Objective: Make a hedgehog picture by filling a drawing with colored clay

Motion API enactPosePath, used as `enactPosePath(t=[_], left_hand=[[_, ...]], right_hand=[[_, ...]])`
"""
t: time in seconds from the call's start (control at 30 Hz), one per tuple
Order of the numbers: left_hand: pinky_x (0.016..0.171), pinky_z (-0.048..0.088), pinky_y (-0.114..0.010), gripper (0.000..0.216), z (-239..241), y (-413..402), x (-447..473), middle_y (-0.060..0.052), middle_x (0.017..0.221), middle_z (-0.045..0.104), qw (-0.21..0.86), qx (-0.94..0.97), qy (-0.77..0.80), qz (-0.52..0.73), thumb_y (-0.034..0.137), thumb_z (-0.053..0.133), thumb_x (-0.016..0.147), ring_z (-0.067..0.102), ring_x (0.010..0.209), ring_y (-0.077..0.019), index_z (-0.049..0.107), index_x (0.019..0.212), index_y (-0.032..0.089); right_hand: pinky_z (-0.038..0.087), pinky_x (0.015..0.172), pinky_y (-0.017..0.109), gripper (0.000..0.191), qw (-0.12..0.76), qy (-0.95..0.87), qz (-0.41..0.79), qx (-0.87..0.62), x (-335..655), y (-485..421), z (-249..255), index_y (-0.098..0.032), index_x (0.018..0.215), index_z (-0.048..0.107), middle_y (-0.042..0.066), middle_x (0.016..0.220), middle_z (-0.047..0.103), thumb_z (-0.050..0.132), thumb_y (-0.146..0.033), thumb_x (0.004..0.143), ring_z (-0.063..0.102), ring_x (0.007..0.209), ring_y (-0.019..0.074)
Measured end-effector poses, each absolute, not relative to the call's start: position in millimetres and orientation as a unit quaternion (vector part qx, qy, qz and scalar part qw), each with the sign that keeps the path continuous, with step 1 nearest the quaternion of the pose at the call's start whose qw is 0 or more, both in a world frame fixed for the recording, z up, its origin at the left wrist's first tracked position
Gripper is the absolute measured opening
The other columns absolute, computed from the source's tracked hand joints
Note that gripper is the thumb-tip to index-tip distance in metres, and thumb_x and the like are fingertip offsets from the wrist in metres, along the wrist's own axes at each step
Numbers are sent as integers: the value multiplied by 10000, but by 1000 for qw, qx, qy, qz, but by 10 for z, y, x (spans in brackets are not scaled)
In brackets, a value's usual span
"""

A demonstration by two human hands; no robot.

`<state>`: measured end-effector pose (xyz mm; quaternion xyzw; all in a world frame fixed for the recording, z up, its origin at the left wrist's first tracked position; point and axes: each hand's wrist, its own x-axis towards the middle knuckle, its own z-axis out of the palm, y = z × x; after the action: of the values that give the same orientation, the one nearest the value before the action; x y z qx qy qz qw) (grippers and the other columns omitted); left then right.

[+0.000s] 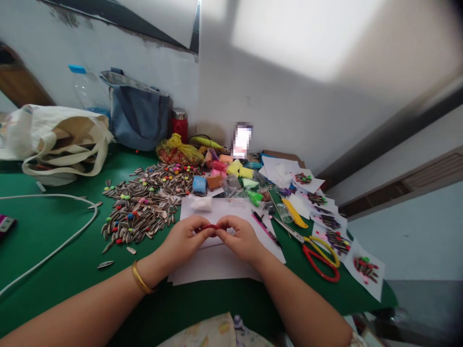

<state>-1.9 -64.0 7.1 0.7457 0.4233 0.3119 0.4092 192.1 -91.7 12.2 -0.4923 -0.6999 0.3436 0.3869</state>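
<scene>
Between both hands is a thin, slightly curved dark red strip, apparently modelling clay (211,226). My left hand (188,236) pinches its left end with thumb and fingers. At the other end, my right hand (240,238) pinches it in the same way. Both hands are over white paper sheets (217,264). A white lump in clear wrap (201,204) lies on the paper just beyond my left hand. Right of my right hand, a pink pen and a black pen (266,229) rest across the paper's edge.
Striped sunflower seeds (144,217) with coloured beads spread at left. Coloured clay blocks (215,180) lie behind the paper. Scissors (307,246), a yellow cutter (294,213) and decorated cards (365,270) sit at right. Bags (139,115), a red flask (179,126) and a phone (241,140) stand behind.
</scene>
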Motion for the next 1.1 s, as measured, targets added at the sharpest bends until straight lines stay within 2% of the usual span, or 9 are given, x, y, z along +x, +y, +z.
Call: enactPosePath(t=[0.2, 0.33, 0.57, 0.67, 0.77, 0.83, 0.93, 1.1], left_hand=[[711, 483, -275, 272, 89, -629, -29, -25, 819, 723, 422, 737, 424, 316, 449, 610, 882, 646, 779, -186, 728, 841, 207], [719, 494, -272, 260, 116, -651, -18, -29, 907, 724, 416, 736, 423, 327, 444, 655, 855, 648, 829, -187, 717, 955, 212], [726, 481, -272, 211, 79, -632, -35, -20, 816, 699, 404, 755, 379, 350, 382, 625, 893, 634, 782, -170, 716, 835, 201], [737, 487, -273, 179, 66, -643, -31, -15, 824, 687, 390, 761, 371, 363, 361, 630, 889, 630, 787, -165, 705, 853, 203], [755, 494, -279, 147, 65, -656, -31, -16, 860, 684, 378, 764, 372, 369, 331, 669, 855, 630, 808, -168, 695, 921, 202], [741, 488, -279, 137, 69, -655, -35, -14, 832, 677, 378, 766, 369, 366, 332, 657, 866, 624, 790, -166, 693, 878, 200], [725, 476, -277, 186, 81, -645, -39, -12, 792, 668, 383, 764, 369, 365, 343, 617, 897, 614, 767, -163, 686, 802, 199], [735, 479, -283, 188, 90, -642, -21, -18, 817, 673, 400, 751, 377, 365, 370, 624, 879, 617, 787, -173, 682, 837, 196]], right_hand=[[472, 748, 269, 97, 376, -707, 341, -492, 1939, -906, 130, -218, 888, 700, 4, 829, 691, 607, -246, 880, 625, 788, 159], [458, 701, 259, 90, 365, -712, 323, -506, 1937, -908, 128, -212, 830, 693, -1, 785, 677, 609, -220, 864, 609, 748, 156], [456, 761, 262, 75, 350, -741, 318, -477, 1916, -930, 98, -214, 895, 702, 2, 847, 688, 671, -274, 862, 618, 814, 158], [434, 721, 256, 135, 343, -753, 307, -470, 1911, -922, 85, -198, 816, 701, 6, 776, 675, 635, -281, 900, 607, 760, 149], [416, 680, 248, 134, 341, -758, 290, -475, 1913, -918, 88, -185, 746, 681, 3, 721, 651, 657, -237, 867, 590, 709, 143], [413, 675, 246, 126, 339, -765, 286, -468, 1917, -917, 98, -185, 729, 671, -4, 704, 638, 668, -222, 850, 582, 693, 139], [424, 702, 250, 100, 347, -768, 287, -456, 1916, -923, 104, -195, 795, 690, 1, 754, 658, 661, -255, 870, 594, 730, 144], [445, 710, 265, 198, 345, -783, 274, -439, 1908, -920, 97, -204, 829, 701, 15, 770, 680, 586, -322, 939, 608, 739, 152]])
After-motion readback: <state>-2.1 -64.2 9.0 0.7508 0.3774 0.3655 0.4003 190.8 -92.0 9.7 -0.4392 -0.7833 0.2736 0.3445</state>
